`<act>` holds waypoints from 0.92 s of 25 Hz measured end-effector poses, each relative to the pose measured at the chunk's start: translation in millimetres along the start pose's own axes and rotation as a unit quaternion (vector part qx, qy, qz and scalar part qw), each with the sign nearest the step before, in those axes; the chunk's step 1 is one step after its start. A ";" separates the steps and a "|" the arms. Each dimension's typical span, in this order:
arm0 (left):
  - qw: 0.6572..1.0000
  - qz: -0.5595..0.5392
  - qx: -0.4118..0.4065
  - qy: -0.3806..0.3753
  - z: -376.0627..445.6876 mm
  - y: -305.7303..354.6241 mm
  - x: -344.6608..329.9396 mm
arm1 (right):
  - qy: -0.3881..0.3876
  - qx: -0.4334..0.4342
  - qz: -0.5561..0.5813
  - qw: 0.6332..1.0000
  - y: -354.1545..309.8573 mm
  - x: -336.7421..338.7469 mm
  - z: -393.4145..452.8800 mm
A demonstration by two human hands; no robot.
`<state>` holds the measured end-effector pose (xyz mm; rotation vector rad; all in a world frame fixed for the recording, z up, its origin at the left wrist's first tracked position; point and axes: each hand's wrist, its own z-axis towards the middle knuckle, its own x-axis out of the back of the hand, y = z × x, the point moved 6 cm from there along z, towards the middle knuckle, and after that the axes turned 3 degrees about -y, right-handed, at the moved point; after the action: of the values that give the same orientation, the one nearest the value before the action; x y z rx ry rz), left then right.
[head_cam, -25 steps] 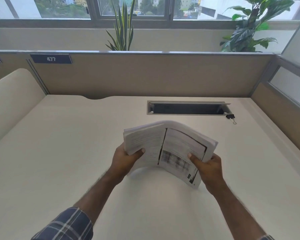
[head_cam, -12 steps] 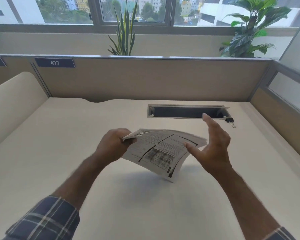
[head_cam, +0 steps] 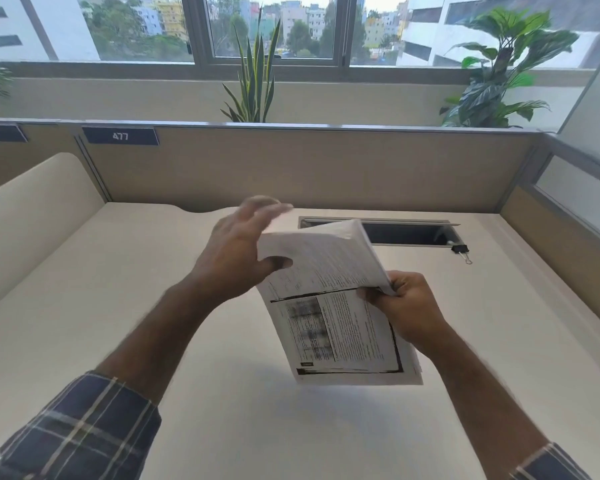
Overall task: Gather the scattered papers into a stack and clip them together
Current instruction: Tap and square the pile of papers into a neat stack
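Note:
A stack of printed papers (head_cam: 333,306) hangs in the air above the cream desk (head_cam: 84,306), bent over along its upper part with its lower edge pointing down. My right hand (head_cam: 406,306) pinches the stack at its right edge, about halfway up. My left hand (head_cam: 239,254) is at the stack's upper left corner, fingers spread and blurred, thumb against the front sheet. A small black binder clip (head_cam: 460,250) lies on the desk to the right of the stack, beside the cable slot.
A dark rectangular cable slot (head_cam: 409,233) is cut into the desk behind the papers. Beige partition walls (head_cam: 291,168) close the desk at the back, left and right. Plants stand behind the partition by the window.
The papers passed from my left hand to my right hand. My right hand, open half a second ago, now grips the right edge; my left hand has opened and the stack hangs more upright.

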<state>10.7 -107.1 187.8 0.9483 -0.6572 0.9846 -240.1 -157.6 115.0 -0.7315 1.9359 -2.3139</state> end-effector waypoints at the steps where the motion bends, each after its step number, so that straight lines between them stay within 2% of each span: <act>1: 0.997 -0.019 0.023 0.071 -6.7 -5.3 6.6 | 0.015 -0.017 0.047 0.999 3.5 4.6 -1.1; 2: 0.987 -0.059 0.060 0.136 -15.8 -13.0 8.9 | 0.025 -0.035 0.092 0.995 7.0 9.4 -2.8; 3: 0.971 -0.126 0.118 0.166 -25.1 -26.0 2.5 | 0.030 -0.052 0.135 0.989 12.1 13.2 -3.9; 4: 0.945 -0.225 0.190 0.144 -32.2 -37.8 -9.1 | 0.028 -0.068 0.179 0.981 16.2 15.1 -5.8; 6: 0.844 -0.465 0.267 0.007 -40.5 -45.4 -42.6 | 0.008 -0.089 0.254 0.963 19.7 11.8 -10.0; 7: 0.795 -0.545 0.256 -0.078 -42.1 -40.6 -57.0 | -0.004 -0.094 0.274 0.957 21.2 8.2 -11.8; 8: 0.771 -0.579 0.224 -0.146 -44.0 -30.6 -61.4 | -0.016 -0.098 0.277 0.956 21.9 3.8 -13.1; 9: 0.757 -0.594 0.203 -0.180 -44.3 -20.6 -61.5 | -0.027 -0.103 0.270 0.957 22.1 -0.9 -14.1; 10: 0.750 -0.598 0.210 -0.190 -45.1 -13.9 -61.9 | -0.033 -0.107 0.259 0.959 22.8 -5.1 -15.2; 14: 0.746 -0.585 0.293 -0.124 -51.6 -11.0 -75.3 | 0.002 -0.102 0.228 0.968 29.4 -8.5 -16.5; 19: 0.809 -0.536 0.240 -0.016 -52.4 5.2 -74.4 | 0.071 -0.033 0.133 0.988 27.1 -7.9 -18.5; 23: 0.824 -0.522 0.215 0.054 -54.1 8.9 -69.2 | 0.095 0.032 0.100 0.990 20.6 -8.1 -20.4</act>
<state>-24.0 -83.9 110.0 1.3995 0.2493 0.1657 -246.1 -140.8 90.8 -0.3034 1.8954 -2.3822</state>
